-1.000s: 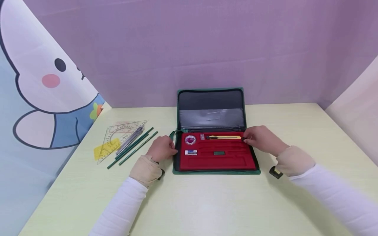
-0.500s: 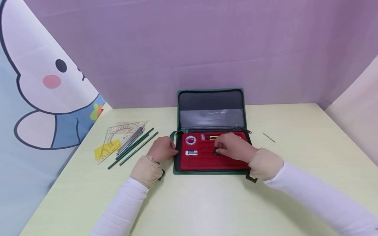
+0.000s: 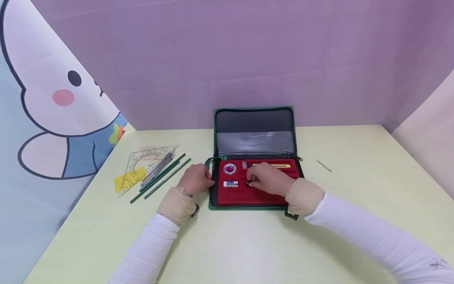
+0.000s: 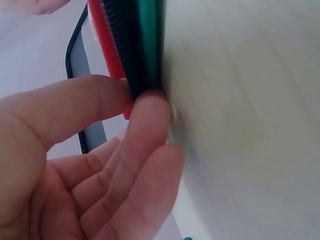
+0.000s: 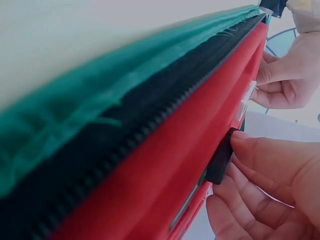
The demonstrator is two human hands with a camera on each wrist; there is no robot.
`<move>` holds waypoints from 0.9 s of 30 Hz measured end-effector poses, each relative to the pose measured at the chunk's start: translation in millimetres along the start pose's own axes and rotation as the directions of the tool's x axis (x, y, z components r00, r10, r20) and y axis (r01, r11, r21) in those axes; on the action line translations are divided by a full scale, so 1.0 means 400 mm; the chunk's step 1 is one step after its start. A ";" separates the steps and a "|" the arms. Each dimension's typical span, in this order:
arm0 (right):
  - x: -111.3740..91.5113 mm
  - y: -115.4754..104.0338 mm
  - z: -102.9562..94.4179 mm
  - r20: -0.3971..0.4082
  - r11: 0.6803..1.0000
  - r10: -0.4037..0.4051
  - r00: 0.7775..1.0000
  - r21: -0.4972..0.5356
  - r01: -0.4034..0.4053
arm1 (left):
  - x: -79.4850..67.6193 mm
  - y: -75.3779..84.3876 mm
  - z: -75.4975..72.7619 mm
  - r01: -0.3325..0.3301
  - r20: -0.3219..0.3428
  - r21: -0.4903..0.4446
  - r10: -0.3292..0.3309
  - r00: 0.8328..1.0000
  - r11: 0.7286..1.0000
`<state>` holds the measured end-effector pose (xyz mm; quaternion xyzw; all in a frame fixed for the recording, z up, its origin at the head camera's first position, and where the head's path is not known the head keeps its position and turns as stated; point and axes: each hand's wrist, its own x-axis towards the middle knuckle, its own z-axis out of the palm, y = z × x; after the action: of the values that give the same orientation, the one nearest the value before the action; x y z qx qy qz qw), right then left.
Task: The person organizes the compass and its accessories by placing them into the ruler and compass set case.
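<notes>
A green zip case (image 3: 253, 142) lies unfolded on the table, its red moulded tray (image 3: 232, 196) facing up. My left hand (image 3: 194, 178) pinches the case's left edge; in the left wrist view its thumb and fingers (image 4: 150, 117) lie either side of the zipper border. My right hand (image 3: 269, 178) is over the middle of the tray, pinching a small dark rectangular block (image 5: 220, 159) between thumb and fingers. Left of it sits a white-and-blue eraser (image 3: 230, 184). Behind are a round purple-centred disc (image 3: 229, 169), a small sharpener (image 3: 244, 165) and a yellow utility knife (image 3: 282, 165), partly hidden by the right hand.
Left of the case lie a clear set square (image 3: 133, 157), a yellow stencil ruler (image 3: 122, 184), several grey pens (image 3: 156, 169) and green pencils (image 3: 168, 178). A thin metal piece (image 3: 324, 165) lies to the right. A purple curtain (image 3: 248, 59) hangs behind the table.
My right hand has moved left from the utility knife's end to the dark block, pinched it and shifted left with it. The thin metal piece has come into view. The left hand stays put.
</notes>
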<state>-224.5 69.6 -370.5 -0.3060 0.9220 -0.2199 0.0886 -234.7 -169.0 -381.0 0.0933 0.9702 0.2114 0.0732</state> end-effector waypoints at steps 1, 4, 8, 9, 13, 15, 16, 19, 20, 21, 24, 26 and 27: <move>0.000 0.000 0.001 0.000 1.000 -0.003 1.000 0.000 0.003 | 0.000 0.000 0.000 -0.001 0.000 -0.001 0.001 1.000 1.000; 0.001 -0.002 0.004 0.002 1.000 -0.013 1.000 -0.006 0.013 | 0.000 -0.001 0.000 -0.001 0.001 -0.005 0.001 1.000 1.000; 0.005 -0.006 0.007 0.004 0.999 -0.026 1.000 -0.023 0.026 | -0.001 -0.003 0.001 0.001 -0.001 -0.009 -0.001 1.000 1.000; 0.006 -0.007 0.008 0.004 0.999 -0.028 1.000 -0.026 0.028 | -0.001 -0.003 0.001 0.001 -0.002 -0.010 -0.001 1.000 1.000; 0.010 -0.010 0.009 0.005 0.999 -0.029 1.000 -0.026 0.029 | -0.002 -0.001 0.001 0.002 -0.001 -0.013 -0.002 1.000 1.000; 0.011 -0.009 0.011 0.003 0.999 -0.028 1.000 -0.025 0.028 | -0.002 0.001 0.001 0.004 0.001 -0.014 -0.004 1.000 1.000; 0.011 -0.008 0.012 0.001 0.999 -0.026 1.000 -0.024 0.026 | -0.002 0.002 0.000 0.007 0.002 -0.015 -0.007 1.000 1.000; 0.008 -0.006 0.013 -0.006 0.999 -0.025 1.000 -0.022 0.025 | -0.002 0.003 -0.001 0.012 0.005 -0.016 -0.012 1.000 1.000; 0.007 -0.005 0.013 -0.008 0.999 -0.025 1.000 -0.023 0.025 | -0.002 0.004 -0.001 0.014 0.006 -0.016 -0.014 1.000 1.000; 0.007 -0.004 0.014 -0.009 0.999 -0.025 1.000 -0.023 0.025 | -0.002 0.004 -0.001 0.016 0.006 -0.016 -0.015 1.000 1.000; 0.006 -0.004 0.014 -0.012 0.999 -0.025 1.000 -0.028 0.025 | -0.003 0.004 -0.001 0.016 0.007 -0.017 -0.016 1.000 1.000; 0.006 -0.004 0.014 -0.010 0.999 -0.021 1.000 -0.031 0.021 | -0.003 0.003 -0.001 0.014 0.005 -0.018 -0.014 1.000 1.000; 0.005 -0.005 0.014 -0.009 0.999 -0.018 1.000 -0.031 0.018 | -0.003 0.002 -0.001 0.012 0.005 -0.019 -0.012 1.000 1.000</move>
<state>-223.6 65.0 -374.7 -0.3147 0.9229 -0.2078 0.0774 -233.6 -168.6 -380.2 0.0872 0.9686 0.2197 0.0775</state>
